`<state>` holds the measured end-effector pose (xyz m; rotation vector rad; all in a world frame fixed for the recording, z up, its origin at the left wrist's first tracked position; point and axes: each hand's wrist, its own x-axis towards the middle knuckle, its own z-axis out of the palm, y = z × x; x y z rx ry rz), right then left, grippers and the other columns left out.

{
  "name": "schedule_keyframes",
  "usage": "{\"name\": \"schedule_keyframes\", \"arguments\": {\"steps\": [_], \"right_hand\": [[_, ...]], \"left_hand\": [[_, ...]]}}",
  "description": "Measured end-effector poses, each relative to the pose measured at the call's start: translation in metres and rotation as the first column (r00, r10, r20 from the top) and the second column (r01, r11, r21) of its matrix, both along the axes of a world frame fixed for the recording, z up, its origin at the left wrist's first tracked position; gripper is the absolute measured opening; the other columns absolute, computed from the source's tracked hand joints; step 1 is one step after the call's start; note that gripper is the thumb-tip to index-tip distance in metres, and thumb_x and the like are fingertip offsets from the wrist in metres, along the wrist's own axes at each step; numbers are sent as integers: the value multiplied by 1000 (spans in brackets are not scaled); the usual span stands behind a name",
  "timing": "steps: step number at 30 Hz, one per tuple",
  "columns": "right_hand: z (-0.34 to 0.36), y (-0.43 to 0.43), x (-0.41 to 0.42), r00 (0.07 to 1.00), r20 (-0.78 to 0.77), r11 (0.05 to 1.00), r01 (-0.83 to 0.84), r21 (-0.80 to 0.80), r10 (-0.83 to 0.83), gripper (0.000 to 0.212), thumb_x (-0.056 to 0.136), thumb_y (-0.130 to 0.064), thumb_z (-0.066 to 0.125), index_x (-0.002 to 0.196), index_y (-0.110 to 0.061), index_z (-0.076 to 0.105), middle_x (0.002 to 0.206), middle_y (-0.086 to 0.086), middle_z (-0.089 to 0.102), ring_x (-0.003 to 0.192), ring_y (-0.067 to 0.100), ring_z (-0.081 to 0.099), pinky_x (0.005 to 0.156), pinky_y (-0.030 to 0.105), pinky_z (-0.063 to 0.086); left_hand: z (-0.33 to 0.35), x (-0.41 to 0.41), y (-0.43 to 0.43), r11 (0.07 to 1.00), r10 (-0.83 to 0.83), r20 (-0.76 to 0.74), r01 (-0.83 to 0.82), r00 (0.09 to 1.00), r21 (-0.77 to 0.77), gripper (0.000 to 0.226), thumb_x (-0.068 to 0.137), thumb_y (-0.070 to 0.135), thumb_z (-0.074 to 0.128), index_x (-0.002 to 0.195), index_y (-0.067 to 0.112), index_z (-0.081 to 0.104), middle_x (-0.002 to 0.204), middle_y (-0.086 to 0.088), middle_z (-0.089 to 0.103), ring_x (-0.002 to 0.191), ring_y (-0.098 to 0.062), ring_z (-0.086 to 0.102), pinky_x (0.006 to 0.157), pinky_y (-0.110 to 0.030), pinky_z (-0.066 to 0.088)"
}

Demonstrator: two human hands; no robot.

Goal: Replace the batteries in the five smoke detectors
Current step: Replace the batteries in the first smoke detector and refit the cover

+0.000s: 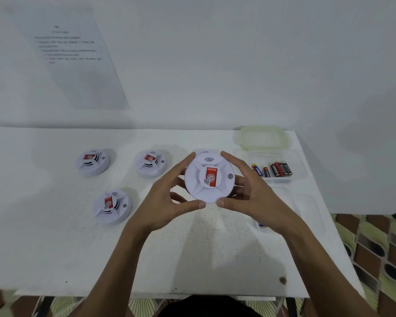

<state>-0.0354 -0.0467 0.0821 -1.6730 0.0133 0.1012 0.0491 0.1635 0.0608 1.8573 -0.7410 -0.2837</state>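
The left hand (pixel 169 197) and right hand (pixel 249 193) grip one smoke detector (pixel 209 177) by its rim above the tabletop (pixel 55 248), label up. Three more detectors (pixel 93 162) (pixel 150 163) (pixel 112 207) lie at its 8 to 10 o'clock. The batteries (pixel 277 169) sit in a clear tray (pixel 300 165) at 3 o'clock.

Only the far rim of one smoke detector (pixel 205 151) shows behind the held detector (pixel 209 177), the right forearm (pixel 290 227) hides most of a small blue thing (pixel 261 224), and the print on the wall sheet (pixel 71 58) is too blurred to read.
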Motion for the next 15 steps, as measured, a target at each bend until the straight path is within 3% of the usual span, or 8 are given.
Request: {"name": "schedule_keyframes", "arguments": {"steps": [15], "right_hand": [[-3,4,-2,1000,20,1000,-4,-22,4,88,80,-1,76,134,-58,38,124,-12,62,105,26,64,89,40,57]], "left_hand": [[-3,-1,4,1000,-1,13,1,1000,16,90,69,39,79,143,43,28,123,37,47,103,-6,56,69,-17,54]]}}
